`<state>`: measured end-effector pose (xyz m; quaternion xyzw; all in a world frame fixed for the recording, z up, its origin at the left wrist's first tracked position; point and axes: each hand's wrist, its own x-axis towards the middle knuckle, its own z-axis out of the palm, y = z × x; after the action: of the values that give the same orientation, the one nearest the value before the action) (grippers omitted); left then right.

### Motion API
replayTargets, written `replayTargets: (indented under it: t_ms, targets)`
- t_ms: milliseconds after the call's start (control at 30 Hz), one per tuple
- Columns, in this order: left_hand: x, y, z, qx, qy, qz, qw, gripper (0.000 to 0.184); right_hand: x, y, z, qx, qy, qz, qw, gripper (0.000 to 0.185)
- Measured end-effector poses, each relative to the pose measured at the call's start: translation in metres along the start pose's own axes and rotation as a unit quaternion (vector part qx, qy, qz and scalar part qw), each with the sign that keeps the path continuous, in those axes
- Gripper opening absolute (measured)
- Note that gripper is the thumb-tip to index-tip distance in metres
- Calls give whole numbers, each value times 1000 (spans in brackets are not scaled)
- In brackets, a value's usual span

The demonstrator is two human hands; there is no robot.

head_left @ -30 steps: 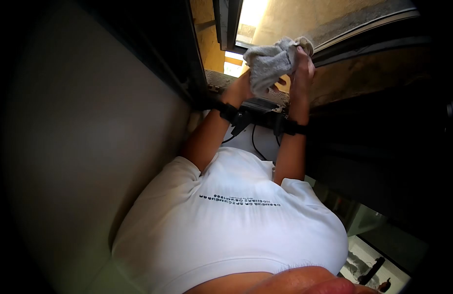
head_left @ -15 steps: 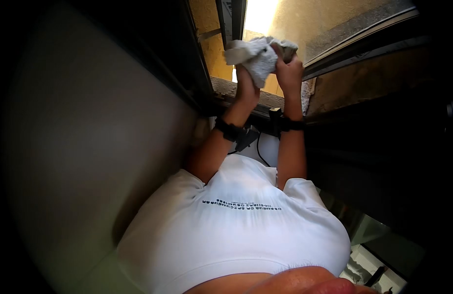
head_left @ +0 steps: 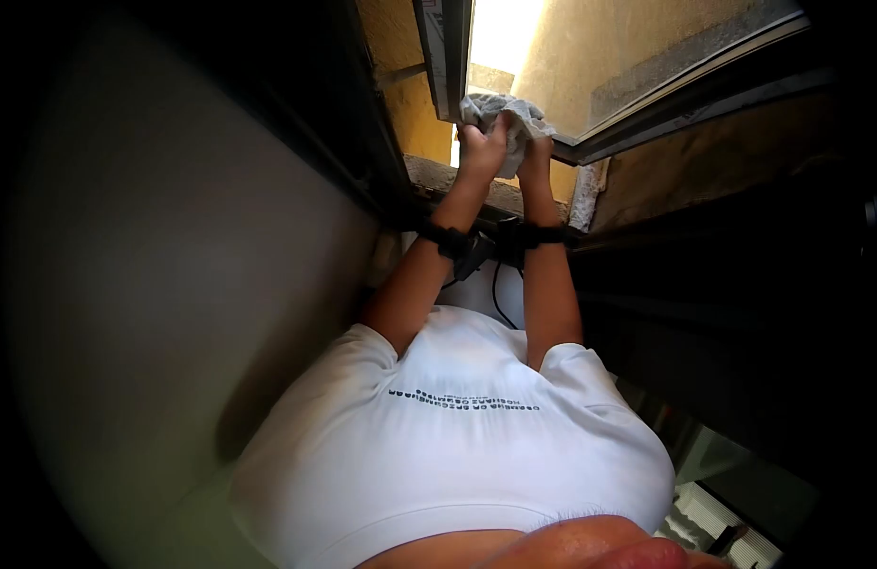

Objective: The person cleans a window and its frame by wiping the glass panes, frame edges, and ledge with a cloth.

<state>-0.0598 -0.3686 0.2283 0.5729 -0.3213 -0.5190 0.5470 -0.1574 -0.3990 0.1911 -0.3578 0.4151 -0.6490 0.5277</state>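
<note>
A greyish-white cloth (head_left: pixel 526 121) is bunched between my two hands, in front of the lower corner of a window sash. My left hand (head_left: pixel 481 152) is closed on the cloth's left side, with the thumb showing over it. My right hand (head_left: pixel 536 159) grips the cloth's right side, its fingers mostly hidden behind the folds. The dark-framed window sash (head_left: pixel 579 150) stands tilted open, and its glass pane (head_left: pixel 576 66) looks dusty.
Below the hands runs a rough sill (head_left: pixel 429 174). A grey panel (head_left: pixel 201 256) rises on the left. Dark straps (head_left: pixel 448 239) circle both wrists, and a black cable (head_left: pixel 496 294) hangs between the arms.
Both hands have drawn closer together and the cloth is more bunched. My right hand has moved left and down. The window sash's lower corner now shows beside the cloth.
</note>
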Motion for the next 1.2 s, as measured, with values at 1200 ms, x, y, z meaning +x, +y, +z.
replayTargets:
  t_ms: [1200]
  targets:
    - [25, -25, -20, -26, -44, 235, 971, 54, -29, -46, 31, -416, -79, -120, 898, 49]
